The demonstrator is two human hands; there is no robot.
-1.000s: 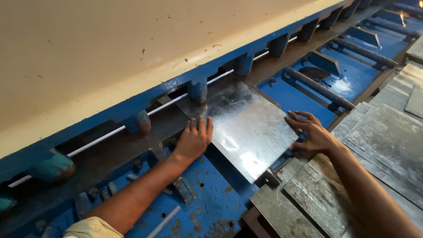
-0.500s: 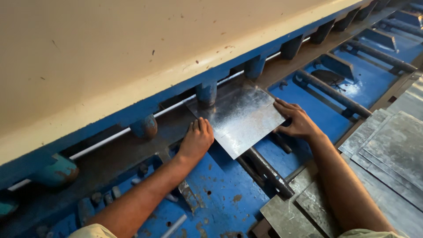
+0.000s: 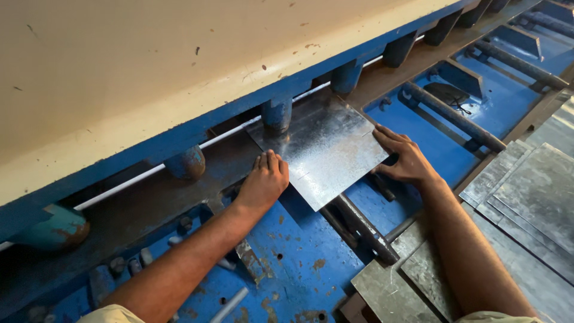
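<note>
Both hands lie flat with fingers spread, the left hand and right hand pressing opposite edges of the galvanized metal sheet between them on the blue table, its far edge under the blue hold-down feet.

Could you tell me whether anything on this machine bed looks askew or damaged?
The metal sheet lies skewed, one corner under the blue clamps, between the left hand and right hand. The bed shows rust patches and chipped paint. Nothing is spilled.

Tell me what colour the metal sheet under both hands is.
Silvery grey with a mottled, shiny finish; the metal sheet shows in the head view.
</note>
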